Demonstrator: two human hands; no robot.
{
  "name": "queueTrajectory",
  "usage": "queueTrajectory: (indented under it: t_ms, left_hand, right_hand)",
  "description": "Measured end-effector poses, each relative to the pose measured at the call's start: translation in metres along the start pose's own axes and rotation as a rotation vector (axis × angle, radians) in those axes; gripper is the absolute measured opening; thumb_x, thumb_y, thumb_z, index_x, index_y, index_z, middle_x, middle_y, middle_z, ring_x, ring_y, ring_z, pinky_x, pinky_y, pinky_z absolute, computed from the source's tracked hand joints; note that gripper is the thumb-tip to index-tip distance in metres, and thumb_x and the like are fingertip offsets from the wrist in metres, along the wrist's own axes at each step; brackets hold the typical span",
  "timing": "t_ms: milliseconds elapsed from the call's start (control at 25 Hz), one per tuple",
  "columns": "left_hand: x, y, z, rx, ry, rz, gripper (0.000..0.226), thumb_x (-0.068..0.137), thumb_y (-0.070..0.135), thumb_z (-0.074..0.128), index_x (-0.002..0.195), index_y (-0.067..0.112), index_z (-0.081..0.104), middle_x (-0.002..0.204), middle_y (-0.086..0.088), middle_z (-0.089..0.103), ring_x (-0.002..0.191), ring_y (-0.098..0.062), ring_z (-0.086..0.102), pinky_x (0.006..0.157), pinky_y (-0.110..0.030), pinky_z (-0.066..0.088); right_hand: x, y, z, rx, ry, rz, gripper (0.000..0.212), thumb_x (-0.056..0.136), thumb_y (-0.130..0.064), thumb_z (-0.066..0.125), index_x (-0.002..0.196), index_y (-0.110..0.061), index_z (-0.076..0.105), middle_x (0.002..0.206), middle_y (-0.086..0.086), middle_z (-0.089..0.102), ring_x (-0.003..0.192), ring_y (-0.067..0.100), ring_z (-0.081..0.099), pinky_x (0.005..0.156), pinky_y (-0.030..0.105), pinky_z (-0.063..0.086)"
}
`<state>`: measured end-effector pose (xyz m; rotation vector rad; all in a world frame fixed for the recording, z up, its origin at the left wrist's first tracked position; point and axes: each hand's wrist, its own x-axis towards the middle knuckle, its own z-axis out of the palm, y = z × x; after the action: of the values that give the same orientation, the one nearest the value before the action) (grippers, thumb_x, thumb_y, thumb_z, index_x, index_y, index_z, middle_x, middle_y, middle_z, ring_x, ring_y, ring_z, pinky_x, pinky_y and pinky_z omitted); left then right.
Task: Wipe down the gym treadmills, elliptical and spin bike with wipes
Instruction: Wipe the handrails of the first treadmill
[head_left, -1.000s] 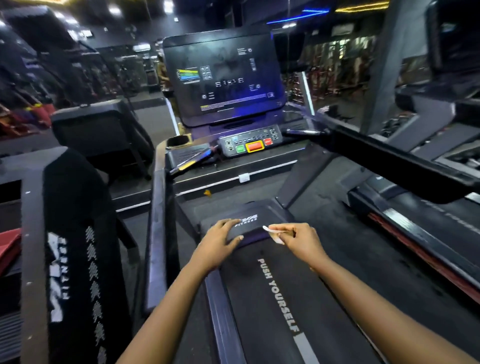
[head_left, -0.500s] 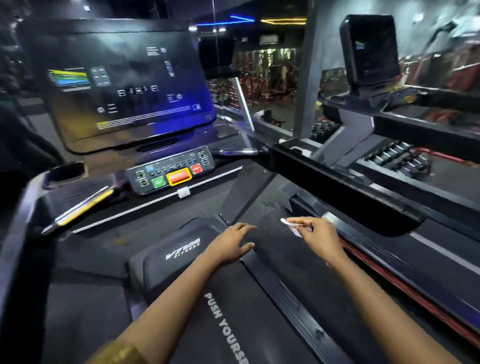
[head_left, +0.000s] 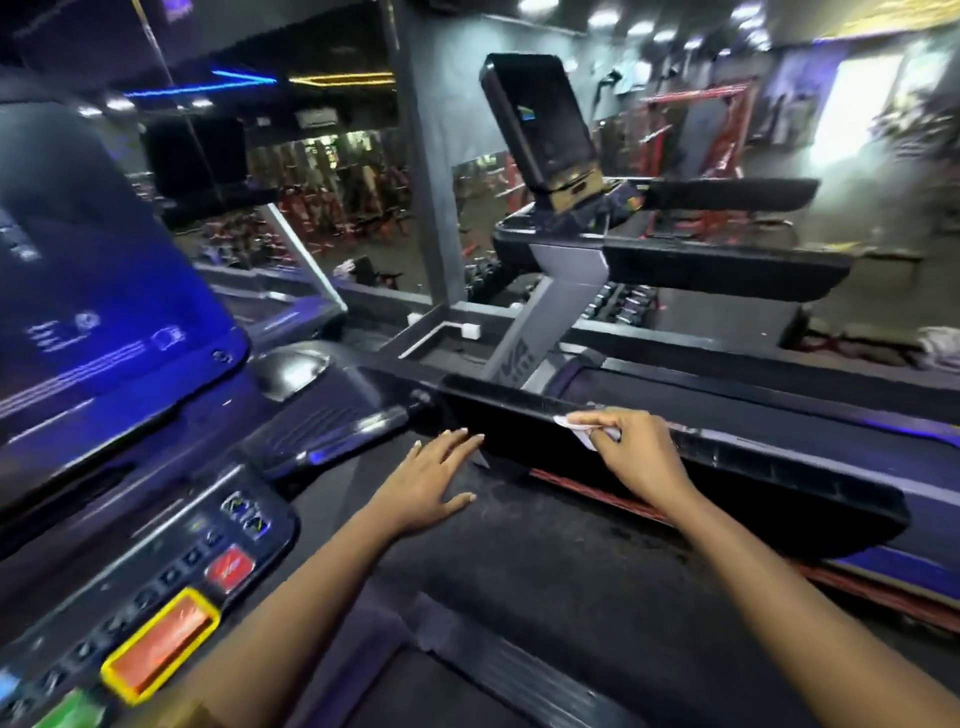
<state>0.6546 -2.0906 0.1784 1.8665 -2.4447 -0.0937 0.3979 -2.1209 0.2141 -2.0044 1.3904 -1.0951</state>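
Room: dim gym space is glowing under blue and yellow ceiling strips, and a mirror wall (head_left: 322, 208) is reflecting red racks.
Near treadmill: its large screen (head_left: 104, 291) is filling the left side, with a control panel (head_left: 208, 551) and a red stop button (head_left: 161, 644) sitting below it.
Handrail: the black handrail (head_left: 753, 467) on this treadmill's right side is running from the console toward the lower right.
Wipe: a small white wipe (head_left: 581, 430) is lying on the handrail's top edge, near its console end.
Right hand: the right hand (head_left: 644, 452) is pinching the wipe between thumb and fingers against the rail.
Left hand: the left hand (head_left: 431, 483) is reaching out flat, fingers straight and slightly spread, holding nothing. Its fingertips are lying just beside the handrail's near face. Whether they are touching it cannot be told.
Neighbouring treadmill: a second treadmill (head_left: 540, 130) is standing beyond the handrail, its dark console tilting back.
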Motion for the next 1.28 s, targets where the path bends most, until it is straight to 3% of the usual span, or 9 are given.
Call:
queueTrajectory:
  t_ms: [120,280,520,600,680,760,880,1120,1280]
  left_hand:
    - [0.045,-0.052,-0.014,-0.002,0.048,0.036,0.078,0.092,0.041,0.053,0.151,0.023,0.004,0.158,0.0,0.008,0.146,-0.02,0.01,0.117,-0.047,0.016]
    - [0.086,-0.101,-0.028,0.112,0.0,0.068,0.082,0.092,0.042,0.053,0.151,0.024,-0.001,0.159,0.003,0.001,0.147,-0.019,0.001,0.116,-0.048,0.011]
    - [0.099,-0.142,-0.013,0.106,-0.048,0.136,0.086,0.086,0.06,0.039,0.146,0.023,-0.011,0.159,0.001,-0.002,0.147,-0.021,-0.003,0.116,-0.048,0.005]
    - [0.099,-0.144,-0.009,0.066,0.005,0.153,0.089,0.073,0.066,0.024,0.148,0.023,0.0,0.159,-0.001,0.008,0.147,-0.024,0.006,0.115,-0.053,0.01]
    - [0.1,-0.145,-0.006,0.064,0.073,0.183,0.086,0.075,0.061,0.035,0.149,0.022,0.016,0.156,-0.006,0.021,0.144,-0.03,0.018,0.111,-0.058,0.018]
    - [0.1,-0.145,-0.004,0.049,0.081,0.186,0.083,0.083,0.052,0.054,0.149,0.023,0.013,0.157,-0.005,0.018,0.146,-0.028,0.013,0.114,-0.053,0.013]
    - [0.1,-0.145,-0.003,0.051,0.071,0.17,0.084,0.089,0.047,0.055,0.15,0.027,0.002,0.159,0.001,0.005,0.147,-0.022,0.001,0.117,-0.045,0.004]
    - [0.101,-0.144,-0.007,0.042,0.068,0.174,0.081,0.09,0.045,0.053,0.15,0.028,0.001,0.159,0.002,0.003,0.147,-0.02,-0.001,0.117,-0.044,0.004]
    - [0.101,-0.143,-0.008,0.053,0.063,0.168,0.081,0.091,0.044,0.052,0.15,0.028,-0.002,0.159,0.003,0.002,0.147,-0.02,-0.001,0.117,-0.043,0.003]
  right_hand:
    - [0.047,-0.017,0.04,0.012,0.1,0.026,0.028,0.084,0.005,0.056,0.098,-0.012,0.074,0.101,0.002,0.071,0.09,-0.002,0.06,0.078,0.001,0.042]
    - [0.089,-0.031,0.102,-0.103,0.1,0.003,0.031,0.085,0.001,0.057,0.105,-0.017,0.072,0.108,0.0,0.069,0.101,0.015,0.065,0.09,0.033,0.05]
    - [0.116,-0.056,0.168,-0.314,-0.167,0.006,0.042,0.097,-0.009,0.035,0.137,-0.014,0.045,0.145,0.003,0.04,0.134,0.018,0.037,0.11,0.028,0.027]
    - [0.117,-0.055,0.185,-0.407,-0.199,-0.016,0.043,0.1,-0.011,0.03,0.143,-0.008,0.032,0.15,0.007,0.03,0.139,0.019,0.026,0.112,0.027,0.018]
    - [0.114,-0.055,0.191,-0.525,-0.225,-0.046,0.046,0.1,-0.008,0.027,0.146,-0.004,0.019,0.154,0.01,0.02,0.142,0.02,0.015,0.114,0.025,0.008]
    - [0.104,-0.049,0.184,-0.556,-0.191,-0.132,0.05,0.094,0.001,0.034,0.143,0.002,0.025,0.151,0.015,0.026,0.14,0.022,0.024,0.113,0.023,0.01]
    - [0.086,-0.041,0.159,-0.658,-0.118,-0.139,0.053,0.06,0.004,0.056,0.112,0.002,0.065,0.117,0.013,0.064,0.106,0.022,0.064,0.097,0.024,0.034]
    - [0.066,-0.036,0.105,-0.66,-0.079,0.095,0.061,0.09,0.005,0.039,0.147,-0.015,0.026,0.154,0.001,0.021,0.141,0.013,0.023,0.112,0.02,0.016]
    - [0.107,-0.067,0.157,-0.619,-0.135,-0.037,0.052,0.096,-0.002,0.032,0.147,-0.011,0.023,0.154,0.006,0.021,0.142,0.016,0.018,0.113,0.021,0.007]
